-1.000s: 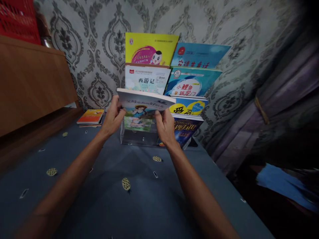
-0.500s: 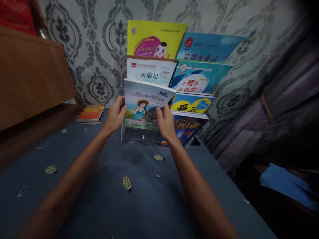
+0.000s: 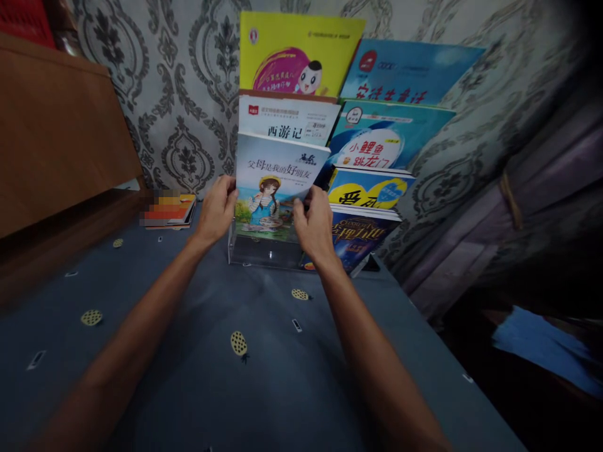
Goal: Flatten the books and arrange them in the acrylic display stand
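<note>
Between my two hands stands a book (image 3: pixel 277 188) with a girl in a yellow hat on its cover, leaning slightly back in the left column of a clear tiered book rack (image 3: pixel 254 252). My left hand (image 3: pixel 217 210) is closed on the book's left edge. My right hand (image 3: pixel 315 223) grips the right edge, thumb on the front cover. Right behind it rises a white book (image 3: pixel 282 119), and above that a yellow book (image 3: pixel 296 50). The rack's bottom front tier shows below the held book. Fingers behind the cover are hidden.
The rack's right column holds a light blue book (image 3: pixel 409 72), a teal book (image 3: pixel 414 129), a yellow-and-blue book (image 3: pixel 372 188) and dark blue books (image 3: pixel 362 235). Several books (image 3: pixel 169 211) lie flat at left, near a wooden cabinet (image 3: pixel 61 125). A curtain (image 3: pixel 471 232) hangs at right.
The held book has settled from a skewed angle to a straighter, more upright one in the rack. Both hands still hold its sides. The view has tilted slightly.
</note>
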Demonstrator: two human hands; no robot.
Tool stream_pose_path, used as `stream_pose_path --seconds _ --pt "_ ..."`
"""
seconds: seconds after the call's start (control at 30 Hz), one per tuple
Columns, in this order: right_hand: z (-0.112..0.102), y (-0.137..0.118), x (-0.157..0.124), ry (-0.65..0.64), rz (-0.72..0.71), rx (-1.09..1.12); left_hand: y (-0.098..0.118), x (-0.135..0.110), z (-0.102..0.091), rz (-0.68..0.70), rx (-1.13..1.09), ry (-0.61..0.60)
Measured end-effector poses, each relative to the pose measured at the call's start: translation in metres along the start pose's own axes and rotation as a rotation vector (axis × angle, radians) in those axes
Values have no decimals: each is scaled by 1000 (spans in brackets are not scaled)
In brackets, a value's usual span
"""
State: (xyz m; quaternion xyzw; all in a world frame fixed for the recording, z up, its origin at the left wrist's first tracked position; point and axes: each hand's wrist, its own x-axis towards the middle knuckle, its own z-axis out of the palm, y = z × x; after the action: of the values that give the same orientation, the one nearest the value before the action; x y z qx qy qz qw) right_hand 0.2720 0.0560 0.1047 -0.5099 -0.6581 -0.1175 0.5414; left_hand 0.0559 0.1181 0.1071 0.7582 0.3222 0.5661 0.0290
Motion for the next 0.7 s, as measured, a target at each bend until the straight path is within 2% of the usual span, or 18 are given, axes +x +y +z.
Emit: stream_pose_path --seconds 0.23,0.53,0.7 --pt "1 -7 -2 -26 23 -33 -2 0 0 -55 9 -19" --pt "9 -4 -5 -89 93 -82 -4 -7 -1 -84 185 -46" --pt "9 1 -7 -79 52 -77 -3 -10 -1 -83 185 -77"
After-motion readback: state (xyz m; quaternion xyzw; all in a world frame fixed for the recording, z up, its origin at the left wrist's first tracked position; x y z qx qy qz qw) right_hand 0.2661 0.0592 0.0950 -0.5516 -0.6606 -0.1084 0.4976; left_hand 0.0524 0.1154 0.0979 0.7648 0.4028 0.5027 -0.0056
